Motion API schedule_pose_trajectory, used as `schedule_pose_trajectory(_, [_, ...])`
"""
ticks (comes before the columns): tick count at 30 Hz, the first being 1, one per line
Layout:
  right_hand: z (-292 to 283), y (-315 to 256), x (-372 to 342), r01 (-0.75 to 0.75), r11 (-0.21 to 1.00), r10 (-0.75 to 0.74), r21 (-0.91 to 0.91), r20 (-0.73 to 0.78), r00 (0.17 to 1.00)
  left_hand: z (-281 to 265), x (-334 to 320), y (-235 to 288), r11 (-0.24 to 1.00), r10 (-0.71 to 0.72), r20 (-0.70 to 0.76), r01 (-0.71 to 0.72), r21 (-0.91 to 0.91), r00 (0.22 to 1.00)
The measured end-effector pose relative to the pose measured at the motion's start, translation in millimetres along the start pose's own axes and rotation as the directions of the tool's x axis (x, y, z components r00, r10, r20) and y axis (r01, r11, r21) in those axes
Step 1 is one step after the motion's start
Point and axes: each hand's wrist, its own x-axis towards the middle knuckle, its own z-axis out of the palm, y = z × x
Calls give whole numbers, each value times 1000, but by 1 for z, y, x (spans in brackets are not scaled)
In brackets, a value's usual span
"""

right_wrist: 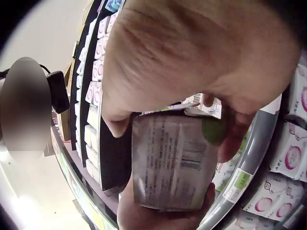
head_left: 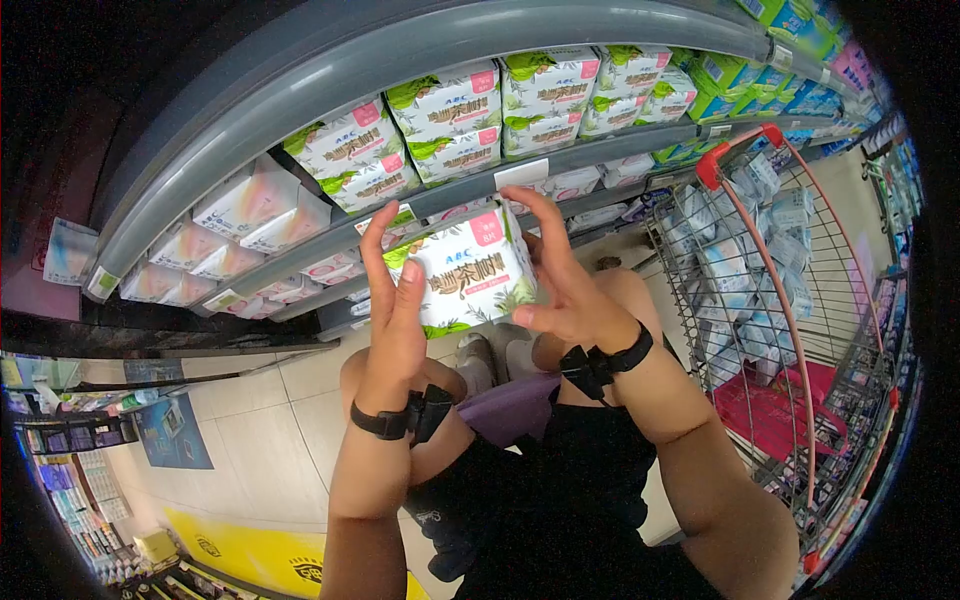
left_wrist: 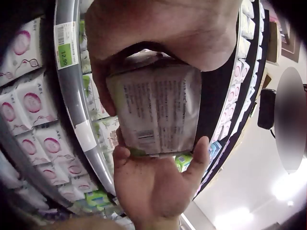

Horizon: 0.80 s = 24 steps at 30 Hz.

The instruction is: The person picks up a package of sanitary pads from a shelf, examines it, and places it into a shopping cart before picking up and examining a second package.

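Note:
A white and green pack of sanitary pads, with ABC printing and a pink corner label, is held up in front of the lower shelf. My left hand grips its left end, thumb on the front face. At the opposite end my right hand holds it, thumb along the lower edge and index finger raised near the top corner. From the left wrist, the pack's end panel shows small print and a barcode. The right wrist view shows another printed panel, between the two hands.
Matching packs stand stacked on the shelf ahead, with pastel packs to their left. A grey shelf rail curves overhead. On the right stands a wire shopping cart holding bagged goods and a red bag.

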Motion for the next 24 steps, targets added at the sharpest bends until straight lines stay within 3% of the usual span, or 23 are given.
schedule_pose_trajectory(3, [2, -2, -4, -40, 998, 42, 56, -25, 999, -4, 1, -1, 1000, -17, 2, 17, -20, 1000])
schedule_pose_trajectory(6, [-6, -6, -2, -187, 982, 187, 2, 36, 982, -7, 2, -7, 999, -27, -49, 26, -19, 998])
schedule_pose_trajectory(12, [-5, -11, -1, -230, 973, 229, 4, 49, 972, -6, -1, -1, 982, -119, -67, 108, -157, 991])
schedule_pose_trajectory(15, [-2, -5, -1, -91, 995, 91, -33, 14, 996, -9, -3, 1, 962, -135, 17, 135, -237, 991])
schedule_pose_trajectory(17, [-1, -4, 0, 11, 998, -12, 57, 25, 1000, -11, -4, 1, 947, -159, 75, 173, -272, 984])
schedule_pose_trajectory(19, [0, -5, -1, 26, 991, -28, 133, 19, 999, -12, -6, -2, 937, -200, 109, 223, -271, 974])
schedule_pose_trajectory(21, [1, -10, -7, -43, 980, 44, 193, 3, 999, -14, -6, -5, 951, -132, 119, 160, -266, 984])
schedule_pose_trajectory(24, [1, -5, -5, -18, 975, 37, 222, -82, 996, -7, -10, -4, 951, -33, 59, 50, -307, 998])
